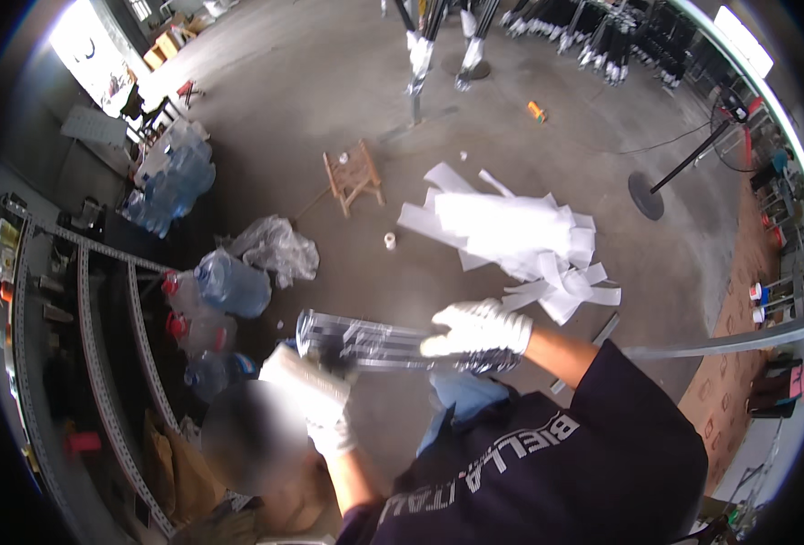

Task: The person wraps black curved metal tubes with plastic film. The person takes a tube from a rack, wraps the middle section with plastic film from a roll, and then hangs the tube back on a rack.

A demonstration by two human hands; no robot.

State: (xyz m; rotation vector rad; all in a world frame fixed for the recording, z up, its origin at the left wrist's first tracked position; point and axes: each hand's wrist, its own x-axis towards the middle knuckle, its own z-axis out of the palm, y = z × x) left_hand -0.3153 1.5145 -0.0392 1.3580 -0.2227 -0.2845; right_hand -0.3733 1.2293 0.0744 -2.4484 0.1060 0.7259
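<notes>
A long bundle of dark rods (384,342), wrapped in shiny clear film, lies crosswise in front of me. My right hand (482,329), in a white glove, grips its right part from above, with the thumb on the near side. By the bundle's left end is my left hand (327,429), also gloved in white. Its fingers close on a pale, ribbed, roll-shaped thing (300,377) whose kind I cannot make out. That shape sits close against the film-covered end, and it hides part of the left hand.
White strips of sheet (511,227) are heaped on the floor ahead. A small wooden stool (354,174) stands beyond. Large water jugs (231,283) and crumpled clear plastic (279,250) lie left, beside a metal rack (102,363). A stand fan (647,195) stands right; wrapped dark bundles (606,54) are at the back.
</notes>
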